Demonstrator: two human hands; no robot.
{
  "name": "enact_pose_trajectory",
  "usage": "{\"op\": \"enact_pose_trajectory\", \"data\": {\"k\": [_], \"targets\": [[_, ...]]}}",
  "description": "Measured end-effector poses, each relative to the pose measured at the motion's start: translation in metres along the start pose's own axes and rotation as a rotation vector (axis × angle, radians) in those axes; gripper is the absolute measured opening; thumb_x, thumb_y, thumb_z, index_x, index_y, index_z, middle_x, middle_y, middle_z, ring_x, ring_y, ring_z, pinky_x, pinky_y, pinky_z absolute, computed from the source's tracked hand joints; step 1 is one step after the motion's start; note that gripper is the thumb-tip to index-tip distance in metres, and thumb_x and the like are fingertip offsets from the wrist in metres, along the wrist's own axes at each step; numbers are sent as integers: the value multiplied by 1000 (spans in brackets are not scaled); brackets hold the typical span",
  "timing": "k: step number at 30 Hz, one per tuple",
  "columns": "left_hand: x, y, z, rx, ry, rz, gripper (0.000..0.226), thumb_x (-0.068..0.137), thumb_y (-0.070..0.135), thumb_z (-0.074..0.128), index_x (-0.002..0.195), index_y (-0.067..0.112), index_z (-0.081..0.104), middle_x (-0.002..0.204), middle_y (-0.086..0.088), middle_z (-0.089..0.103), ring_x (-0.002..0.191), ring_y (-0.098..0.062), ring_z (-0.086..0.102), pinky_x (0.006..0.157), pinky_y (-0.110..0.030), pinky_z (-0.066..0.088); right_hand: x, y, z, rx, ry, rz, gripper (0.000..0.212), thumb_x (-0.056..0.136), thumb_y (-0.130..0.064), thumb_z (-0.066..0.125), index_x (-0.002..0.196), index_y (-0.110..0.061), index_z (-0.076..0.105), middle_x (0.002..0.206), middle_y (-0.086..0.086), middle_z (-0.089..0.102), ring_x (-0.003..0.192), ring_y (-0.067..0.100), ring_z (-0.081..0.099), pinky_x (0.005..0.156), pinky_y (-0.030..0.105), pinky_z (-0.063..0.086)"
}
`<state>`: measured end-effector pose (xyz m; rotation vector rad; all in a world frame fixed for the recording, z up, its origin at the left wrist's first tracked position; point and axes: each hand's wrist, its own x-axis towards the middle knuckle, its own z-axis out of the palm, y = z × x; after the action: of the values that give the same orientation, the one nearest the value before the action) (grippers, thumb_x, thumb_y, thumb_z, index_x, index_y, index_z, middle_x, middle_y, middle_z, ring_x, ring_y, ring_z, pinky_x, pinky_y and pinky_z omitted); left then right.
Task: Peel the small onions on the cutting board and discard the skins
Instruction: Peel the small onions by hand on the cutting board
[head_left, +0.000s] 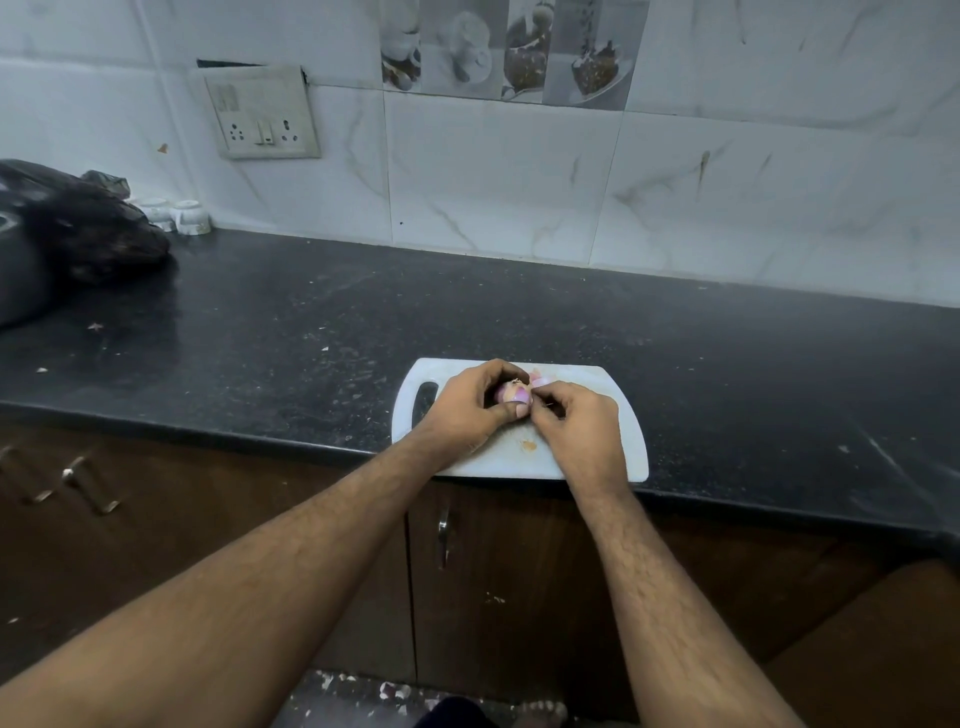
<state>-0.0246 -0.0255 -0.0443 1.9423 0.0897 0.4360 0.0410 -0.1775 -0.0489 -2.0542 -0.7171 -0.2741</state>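
Note:
A white cutting board (618, 415) lies at the front edge of the black counter. Over it my left hand (470, 410) grips a small purple onion (514, 393), fingers curled round it and the thumb under it. My right hand (576, 421) meets it from the right, its fingertips pinching at the onion's skin. Another small pinkish onion (540, 378) shows just behind my hands on the board, mostly hidden. A brownish scrap of skin (529, 445) lies on the board between my wrists.
A black plastic bag (88, 228) and a dark pot stand at the far left, with two white cups (176, 215) behind. Wooden cabinet doors (493, 571) run below the counter. Skin scraps (389, 691) lie on the floor near my foot.

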Motion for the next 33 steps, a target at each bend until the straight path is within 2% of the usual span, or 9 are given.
{"op": "enact_pose_trajectory", "data": {"k": [6,10,16,21,24,26,28,30,33], "targets": [[0,-1,1,19,11,14,27,93,11,76,117,14,66,109,11,73,102,1,66,90,-16,52,3,0,1,3,-21,106,13,89,-30,75,98,-20,77,83,-16,72,78,-4,66,66,5,44],[0,-2,1,14,32,21,28,92,13,77,115,19,64,111,10,73,108,-4,68,96,-22,54,5,0,2,-36,-15,155,14,89,-30,75,96,-18,72,84,-13,70,78,1,64,64,12,42],[0,-1,1,-17,33,-49,48,92,23,79,124,22,44,121,8,73,106,-7,70,91,-20,55,8,0,1,-58,-19,191,14,90,-29,74,95,-18,68,85,-10,67,76,1,60,61,14,41],[-3,4,5,166,70,62,26,97,24,70,120,15,64,115,2,70,107,-12,64,92,-28,49,2,-2,1,-55,-2,93,13,97,-30,65,101,-18,64,94,-7,69,85,9,64,73,27,51],[-2,4,6,265,64,60,29,97,32,69,124,21,69,122,0,65,122,-20,56,104,-37,45,1,-3,1,-49,13,52,12,100,-27,60,106,-18,61,95,-7,69,86,10,65,73,25,50],[-3,6,6,235,50,55,28,96,30,72,121,20,68,117,-1,66,112,-21,61,99,-39,51,0,-3,0,-63,18,52,11,101,-27,59,107,-18,60,93,-9,66,85,10,64,70,23,46],[-3,5,5,197,27,66,26,93,24,76,116,18,66,107,3,69,95,-13,65,87,-33,54,-1,-3,0,-70,15,71,12,102,-29,58,107,-19,59,91,-10,65,84,9,63,68,22,45],[-4,4,5,180,13,65,25,92,21,76,114,19,65,99,12,68,81,2,62,77,-17,49,0,-4,0,-70,24,97,14,102,-32,58,105,-18,59,91,-10,65,83,9,62,66,23,45],[-4,1,4,137,11,31,26,95,23,74,119,21,62,103,16,68,80,6,62,76,-10,46,2,-3,1,-91,71,152,10,101,-27,59,102,-17,57,85,-10,61,75,3,58,57,17,39]]}}
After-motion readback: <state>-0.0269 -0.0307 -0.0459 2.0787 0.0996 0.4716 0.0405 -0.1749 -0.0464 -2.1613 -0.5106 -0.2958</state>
